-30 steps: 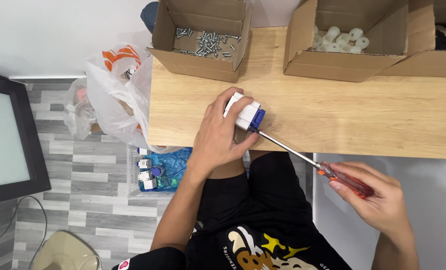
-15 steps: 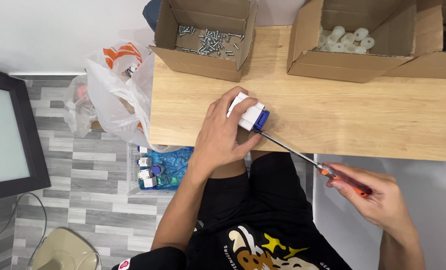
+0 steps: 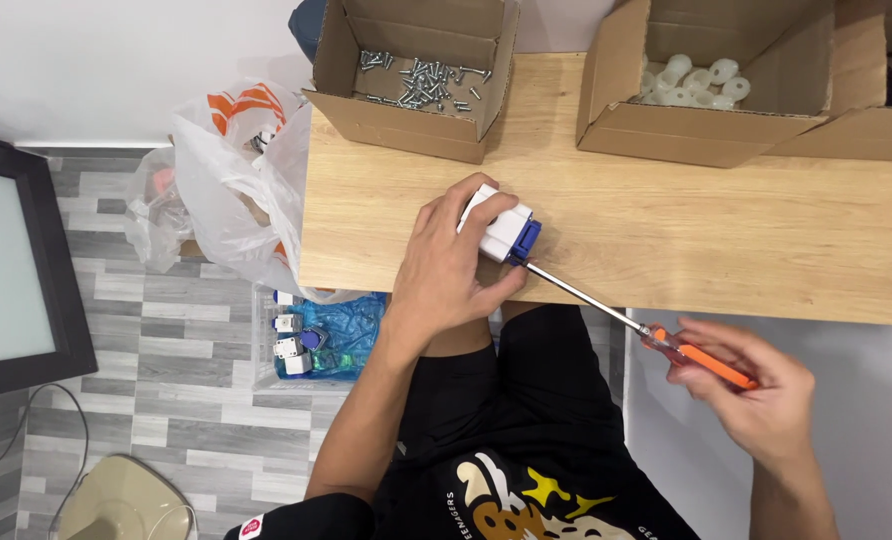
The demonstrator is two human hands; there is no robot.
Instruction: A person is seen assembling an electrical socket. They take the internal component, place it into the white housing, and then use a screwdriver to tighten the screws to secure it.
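Screwdriver and small white block with a blue end are what I am working with. The block sits on the wooden tabletop, close to its near edge, and my left hand is closed over it from the left, fingers wrapped across its top and thumb along the near side, pressing it down against the wood. Only the right part of the block and its blue end show past my fingers.

My right hand is off the tabletop, out over the grey floor to my right, and it is closed around the screwdriver's orange handle. The thin metal shaft runs up and to the left from that handle, crosses the tabletop edge, and its tip meets the blue end of the block. Whether the tip sits in a screw head I cannot tell; the spot is too small.

At the far side of the tabletop stand open cardboard boxes. The left box holds a scatter of loose metal screws. The right box holds a heap of small white plastic parts, and another box touches it at the far right.

Left of the tabletop a white plastic bag with orange print slumps against the edge. Below it on the floor is a clear bin with more white and blue pieces. A dark-framed screen stands at the far left.
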